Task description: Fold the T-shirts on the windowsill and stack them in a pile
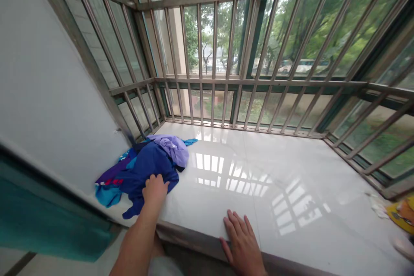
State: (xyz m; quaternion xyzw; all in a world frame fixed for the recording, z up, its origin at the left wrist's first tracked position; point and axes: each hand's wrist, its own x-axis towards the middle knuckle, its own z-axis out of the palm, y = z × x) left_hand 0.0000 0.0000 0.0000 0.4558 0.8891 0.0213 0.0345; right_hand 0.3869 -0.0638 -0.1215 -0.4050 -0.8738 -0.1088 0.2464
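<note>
My left hand (155,189) reaches to the pile of clothes at the left end of the white window ledge. Its fingers are curled into a dark blue garment (152,164), closed on the cloth; the fingertips are partly hidden. Against that garment lies a bunched lilac piece of clothing (174,148). Purple cloth (113,170) and bright blue cloth (108,195) stick out at the pile's left side. My right hand (241,237) rests palm down near the ledge's front edge, fingers stretched out, holding nothing.
The glossy ledge (291,164) reflects the window. Metal bars (239,82) enclose it at the back and sides. A white wall (64,77) and a teal curtain-like panel (48,220) stand at left. A yellow printed item (403,213) lies at the right edge.
</note>
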